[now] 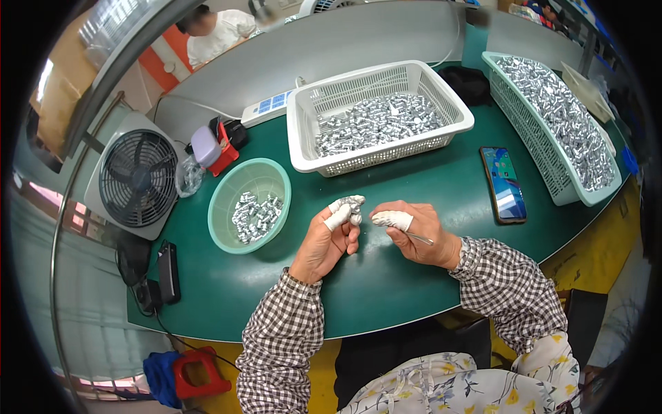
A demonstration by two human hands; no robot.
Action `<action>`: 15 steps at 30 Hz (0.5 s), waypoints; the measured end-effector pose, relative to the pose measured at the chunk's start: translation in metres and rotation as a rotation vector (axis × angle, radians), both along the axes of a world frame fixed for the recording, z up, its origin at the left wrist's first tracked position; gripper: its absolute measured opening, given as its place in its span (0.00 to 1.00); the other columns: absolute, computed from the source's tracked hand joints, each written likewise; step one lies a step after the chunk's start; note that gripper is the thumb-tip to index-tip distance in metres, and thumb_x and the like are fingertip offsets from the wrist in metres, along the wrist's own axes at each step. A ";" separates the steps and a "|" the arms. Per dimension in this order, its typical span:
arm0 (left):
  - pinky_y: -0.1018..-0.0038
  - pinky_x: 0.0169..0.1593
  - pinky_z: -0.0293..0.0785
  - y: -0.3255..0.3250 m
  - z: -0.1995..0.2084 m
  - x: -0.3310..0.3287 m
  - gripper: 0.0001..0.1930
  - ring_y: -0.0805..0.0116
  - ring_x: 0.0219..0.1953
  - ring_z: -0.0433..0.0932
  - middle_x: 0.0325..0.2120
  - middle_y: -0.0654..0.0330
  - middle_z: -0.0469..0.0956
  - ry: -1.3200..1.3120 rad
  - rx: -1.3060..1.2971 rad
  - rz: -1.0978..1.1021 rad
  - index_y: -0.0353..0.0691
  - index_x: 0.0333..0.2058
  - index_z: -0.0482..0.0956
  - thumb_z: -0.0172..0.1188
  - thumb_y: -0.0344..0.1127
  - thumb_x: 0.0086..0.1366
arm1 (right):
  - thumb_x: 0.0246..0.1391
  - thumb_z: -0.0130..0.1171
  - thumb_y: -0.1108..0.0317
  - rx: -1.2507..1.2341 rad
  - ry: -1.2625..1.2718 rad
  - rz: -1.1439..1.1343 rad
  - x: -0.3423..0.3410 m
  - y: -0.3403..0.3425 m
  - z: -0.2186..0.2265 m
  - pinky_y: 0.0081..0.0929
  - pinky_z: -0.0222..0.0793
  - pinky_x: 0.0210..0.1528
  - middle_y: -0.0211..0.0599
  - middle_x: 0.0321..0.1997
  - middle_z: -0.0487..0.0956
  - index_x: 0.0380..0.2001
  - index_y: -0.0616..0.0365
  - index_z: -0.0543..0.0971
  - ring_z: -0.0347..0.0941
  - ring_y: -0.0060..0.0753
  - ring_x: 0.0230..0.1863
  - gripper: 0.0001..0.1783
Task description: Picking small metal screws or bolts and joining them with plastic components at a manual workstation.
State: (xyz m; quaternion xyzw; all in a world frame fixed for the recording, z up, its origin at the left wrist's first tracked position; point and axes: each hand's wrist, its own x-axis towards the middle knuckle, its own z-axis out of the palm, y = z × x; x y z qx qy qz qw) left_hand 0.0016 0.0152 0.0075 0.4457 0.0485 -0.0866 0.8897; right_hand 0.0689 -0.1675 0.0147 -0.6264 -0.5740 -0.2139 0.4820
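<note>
Workbench, seen from above: a dark green tabletop with a curved front edge (389, 303) bears all the items listed. A white rectangular basket of slotted plastic (393, 156) stands toward the back, its floor largely covered by loose, short silver metal parts (379, 124). A pale green rectangular basket of perforated plastic (525, 132), at the right, is heaped with similar parts. A square grey box fan with a dark round grille (140, 176) stands at the far left. Between this fan and the white basket, nearer the front, sits a round mint-green plastic bowl (269, 176) containing a smaller group of silver parts. Centrally, in front of the white basket, are the two hands, apart from each other, their gingham cuffs fastened at the wrist. Left hand (327, 241): thumb and forefinger, in white finger covers, are pinched together on a small silvery metal piece (356, 207), partly hidden. Right hand (429, 229): fingers, also white-covered, are closed around a slim silver metal tool (422, 239); its tip cannot be made out. A dark-edged smartphone (505, 186) lies right of this hand.
</note>
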 end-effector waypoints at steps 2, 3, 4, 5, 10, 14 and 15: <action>0.82 0.21 0.65 -0.001 -0.001 -0.002 0.16 0.79 0.23 0.68 0.28 0.66 0.70 0.011 -0.009 0.002 0.35 0.48 0.67 0.49 0.36 0.64 | 0.46 0.58 0.75 -0.002 -0.023 -0.013 0.000 -0.001 -0.002 0.27 0.69 0.24 0.42 0.36 0.76 0.33 0.64 0.73 0.73 0.36 0.24 0.10; 0.82 0.21 0.65 -0.001 -0.001 -0.003 0.16 0.79 0.23 0.68 0.27 0.66 0.70 0.015 -0.014 0.005 0.35 0.48 0.67 0.49 0.36 0.64 | 0.45 0.59 0.74 -0.010 -0.055 -0.018 0.000 -0.002 -0.003 0.26 0.69 0.23 0.41 0.36 0.76 0.33 0.63 0.73 0.73 0.35 0.24 0.10; 0.82 0.21 0.65 -0.001 -0.001 -0.002 0.16 0.79 0.23 0.68 0.27 0.66 0.70 0.019 -0.010 0.001 0.35 0.48 0.67 0.49 0.36 0.64 | 0.45 0.59 0.74 -0.017 -0.088 -0.021 0.000 -0.002 -0.003 0.26 0.69 0.23 0.41 0.36 0.76 0.33 0.63 0.73 0.73 0.35 0.23 0.10; 0.82 0.21 0.65 0.000 -0.001 -0.001 0.16 0.79 0.23 0.68 0.27 0.66 0.70 0.017 -0.007 -0.007 0.34 0.48 0.67 0.49 0.36 0.64 | 0.45 0.59 0.74 -0.014 -0.085 -0.024 0.000 -0.002 -0.003 0.26 0.69 0.23 0.41 0.36 0.76 0.33 0.63 0.73 0.73 0.35 0.23 0.10; 0.82 0.21 0.65 0.002 -0.002 -0.004 0.16 0.79 0.23 0.67 0.27 0.66 0.70 0.026 0.005 -0.021 0.34 0.48 0.68 0.49 0.36 0.64 | 0.45 0.59 0.74 -0.013 -0.119 -0.025 -0.003 -0.002 -0.002 0.26 0.69 0.23 0.41 0.36 0.76 0.32 0.63 0.73 0.73 0.34 0.23 0.09; 0.82 0.21 0.65 0.002 -0.005 -0.003 0.16 0.79 0.23 0.67 0.27 0.66 0.70 0.033 0.006 -0.021 0.34 0.47 0.68 0.50 0.36 0.64 | 0.48 0.56 0.75 -0.027 -0.108 -0.037 -0.002 -0.002 -0.002 0.26 0.71 0.25 0.42 0.34 0.76 0.31 0.64 0.73 0.74 0.36 0.25 0.06; 0.82 0.21 0.65 0.001 -0.005 -0.002 0.16 0.79 0.23 0.67 0.27 0.66 0.70 0.034 0.003 -0.019 0.34 0.47 0.69 0.50 0.36 0.64 | 0.48 0.56 0.76 -0.030 -0.112 -0.050 -0.001 -0.002 -0.003 0.26 0.70 0.24 0.42 0.34 0.76 0.31 0.64 0.73 0.74 0.36 0.24 0.06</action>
